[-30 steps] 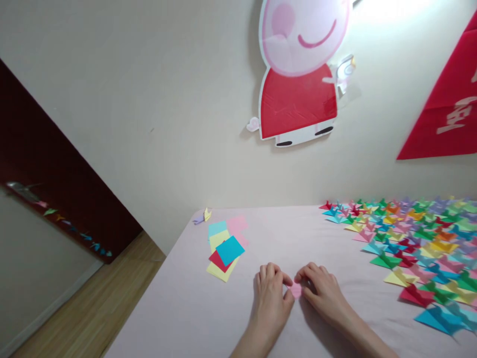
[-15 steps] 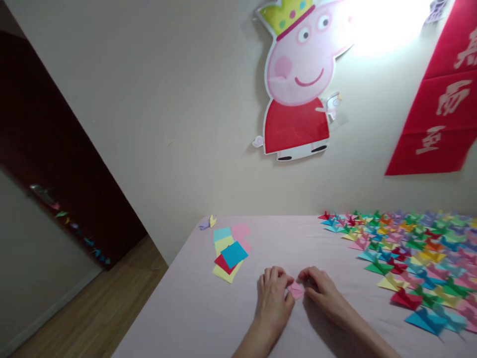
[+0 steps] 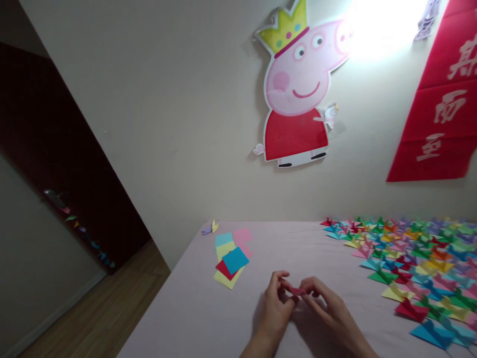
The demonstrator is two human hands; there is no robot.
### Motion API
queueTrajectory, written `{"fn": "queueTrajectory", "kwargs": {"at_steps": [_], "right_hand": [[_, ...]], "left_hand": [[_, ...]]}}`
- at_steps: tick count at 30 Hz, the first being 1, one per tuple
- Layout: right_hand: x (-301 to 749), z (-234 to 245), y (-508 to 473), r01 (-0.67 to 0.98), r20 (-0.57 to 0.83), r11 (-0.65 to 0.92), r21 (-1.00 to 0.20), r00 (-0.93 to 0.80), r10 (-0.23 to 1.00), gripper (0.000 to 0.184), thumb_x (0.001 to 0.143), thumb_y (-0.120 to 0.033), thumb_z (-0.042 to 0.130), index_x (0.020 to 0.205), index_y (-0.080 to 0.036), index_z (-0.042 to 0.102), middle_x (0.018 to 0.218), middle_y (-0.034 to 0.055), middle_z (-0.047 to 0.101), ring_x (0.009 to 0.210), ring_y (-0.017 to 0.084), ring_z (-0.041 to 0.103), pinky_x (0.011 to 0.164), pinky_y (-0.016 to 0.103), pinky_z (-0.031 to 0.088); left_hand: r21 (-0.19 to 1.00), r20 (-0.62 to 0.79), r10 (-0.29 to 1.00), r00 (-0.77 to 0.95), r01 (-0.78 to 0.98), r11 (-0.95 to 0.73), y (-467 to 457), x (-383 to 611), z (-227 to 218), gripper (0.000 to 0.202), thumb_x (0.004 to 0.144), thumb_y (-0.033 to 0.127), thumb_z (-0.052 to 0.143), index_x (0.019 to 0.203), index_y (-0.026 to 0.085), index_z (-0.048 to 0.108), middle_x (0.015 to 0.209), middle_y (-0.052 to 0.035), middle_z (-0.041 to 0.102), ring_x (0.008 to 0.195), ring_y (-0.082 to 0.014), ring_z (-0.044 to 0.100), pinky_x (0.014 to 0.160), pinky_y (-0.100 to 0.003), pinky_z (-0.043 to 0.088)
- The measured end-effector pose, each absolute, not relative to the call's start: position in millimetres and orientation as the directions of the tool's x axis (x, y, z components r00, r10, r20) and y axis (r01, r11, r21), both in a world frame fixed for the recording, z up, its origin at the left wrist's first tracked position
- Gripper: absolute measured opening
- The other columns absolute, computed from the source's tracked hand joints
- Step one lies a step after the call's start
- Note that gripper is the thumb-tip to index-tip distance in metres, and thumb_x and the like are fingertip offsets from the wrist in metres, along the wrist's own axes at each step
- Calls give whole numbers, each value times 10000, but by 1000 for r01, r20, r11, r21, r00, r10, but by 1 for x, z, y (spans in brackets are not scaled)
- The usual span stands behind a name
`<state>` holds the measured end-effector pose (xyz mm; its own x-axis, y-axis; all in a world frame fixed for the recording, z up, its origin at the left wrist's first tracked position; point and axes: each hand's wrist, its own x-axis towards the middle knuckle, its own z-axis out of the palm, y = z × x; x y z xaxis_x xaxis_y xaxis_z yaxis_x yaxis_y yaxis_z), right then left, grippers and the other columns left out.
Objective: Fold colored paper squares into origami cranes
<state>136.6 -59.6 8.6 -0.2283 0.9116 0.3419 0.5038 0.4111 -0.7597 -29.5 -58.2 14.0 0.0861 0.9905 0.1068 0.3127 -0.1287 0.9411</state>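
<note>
Nearest me, both hands are working over the pink tabletop (image 3: 194, 318), each pinching an end of the paper (image 3: 297, 291), a small pinkish-red piece. The left hand (image 3: 275, 304) is holding its left end between thumb and fingers, and the right hand (image 3: 328, 304) is closing its fingertips on the right end, so neither is standing nearer. The paper is showing as a thin strip, its long axis running roughly side to side, parallel to the far edge and straight across from one grip to the other. Shadows are falling beneath the hands; whether the paper is touching the tabletop, I can't tell. Beyond the left hand, toward the left edge, loose sheets are overlapping: a blue sheet (image 3: 235, 260) is lying over a red sheet (image 3: 223, 271), with yellow, pale blue and pink ones around them. Rows of folded cranes (image 3: 413, 278) are filling the right side back to the far edge. At the far left corner, a lilac piece (image 3: 206, 231) and a yellow piece (image 3: 214, 226) are sitting side by side. Behind, a pig cutout (image 3: 296, 134) and a red banner (image 3: 428, 114) are hanging on the wall (image 3: 179, 109).
</note>
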Motion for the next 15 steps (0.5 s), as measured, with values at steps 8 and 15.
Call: {"fn": "queueTrajectory", "kwargs": {"at_steps": [8,15], "right_hand": [[145,3,-68,734,464,644,-216,-503,729,209,908,-116,504,832,-234,660,839,36,685,746,199,578,716,313,429],[166,9,-61,595,341,656,-464,-564,752,229,971,-270,527,824,-250,701,921,46,700,861,195,618,772,309,492]], "left_hand": [[557,300,857,419,652,-514,-91,-43,23,413,823,7,507,1140,253,605,1202,-22,623,1117,-220,513,985,-380,427],[343,273,781,562,701,-625,-99,-49,13,347,908,113,554,1231,240,547,1242,3,620,1104,-212,505,979,-368,419]]}}
